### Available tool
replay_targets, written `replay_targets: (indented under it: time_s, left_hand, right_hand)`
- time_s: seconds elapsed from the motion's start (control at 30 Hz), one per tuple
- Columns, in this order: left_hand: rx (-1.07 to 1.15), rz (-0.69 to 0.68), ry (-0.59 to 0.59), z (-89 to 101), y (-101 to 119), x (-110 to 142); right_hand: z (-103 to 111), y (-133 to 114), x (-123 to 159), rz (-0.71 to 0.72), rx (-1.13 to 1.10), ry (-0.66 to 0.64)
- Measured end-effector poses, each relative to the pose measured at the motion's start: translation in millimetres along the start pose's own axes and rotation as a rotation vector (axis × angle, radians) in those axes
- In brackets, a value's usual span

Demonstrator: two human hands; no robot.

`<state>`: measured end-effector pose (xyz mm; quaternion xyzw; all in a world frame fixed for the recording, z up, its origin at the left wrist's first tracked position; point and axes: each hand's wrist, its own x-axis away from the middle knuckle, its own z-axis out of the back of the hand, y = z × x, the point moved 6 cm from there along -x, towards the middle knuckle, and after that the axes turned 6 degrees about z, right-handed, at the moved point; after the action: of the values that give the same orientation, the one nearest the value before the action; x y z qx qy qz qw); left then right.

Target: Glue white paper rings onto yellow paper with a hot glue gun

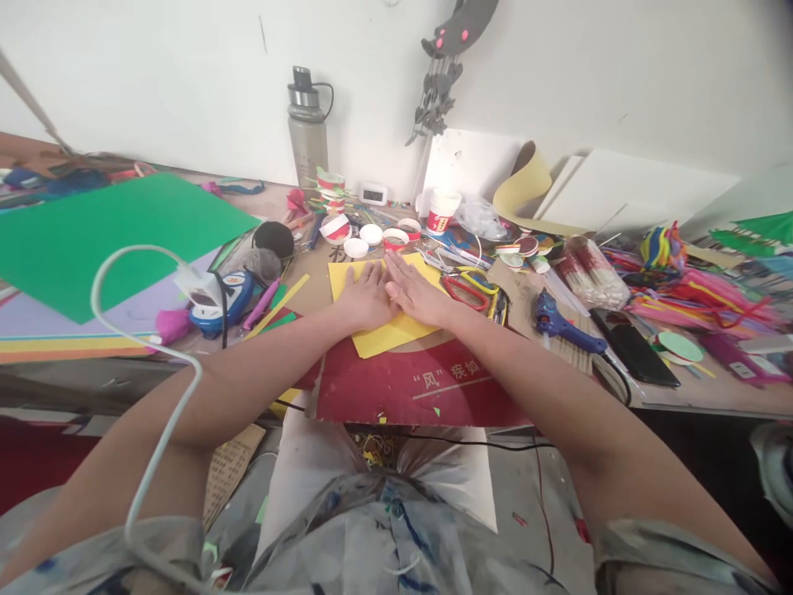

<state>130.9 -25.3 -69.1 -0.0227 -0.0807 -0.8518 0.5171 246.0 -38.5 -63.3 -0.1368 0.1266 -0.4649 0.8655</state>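
A yellow sheet of paper [387, 337] lies at a slant on the cardboard at the middle of the table. My left hand [367, 296] rests flat on it with the fingers stretched forward. My right hand [416, 289] also lies flat on the yellow paper, fingers extended, its edge close against my left hand. Nothing is gripped in either hand. Beneath the paper sits a red printed board [384, 384] that reaches the table's front edge. Just right of my right hand are red-handled scissors [464, 294] and yellow-handled scissors [480, 278].
Several small white lids and paper rings, with a paper cup [443, 211], stand behind my hands. On the right lie a blue glue gun [567, 324] and a black phone [635, 347]. A green sheet [117, 240] covers the left; a white cable [149, 463] loops across my left arm.
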Motion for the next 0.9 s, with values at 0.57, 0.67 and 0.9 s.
replay_targets:
  time_s: [0.57, 0.67, 0.9]
  left_hand:
    - [-0.003, 0.018, 0.005, 5.7, -1, 4]
    - [0.003, 0.008, 0.022, 8.1, -1, 5]
    - [-0.032, -0.018, 0.049, 2.1, -6, -2]
  right_hand:
    - [-3, 28, 11, -0.184, 0.171, -0.069]
    - [-3, 25, 9, -0.179, 0.173, -0.097]
    - [-1, 21, 19, -0.251, 0.181, -0.044]
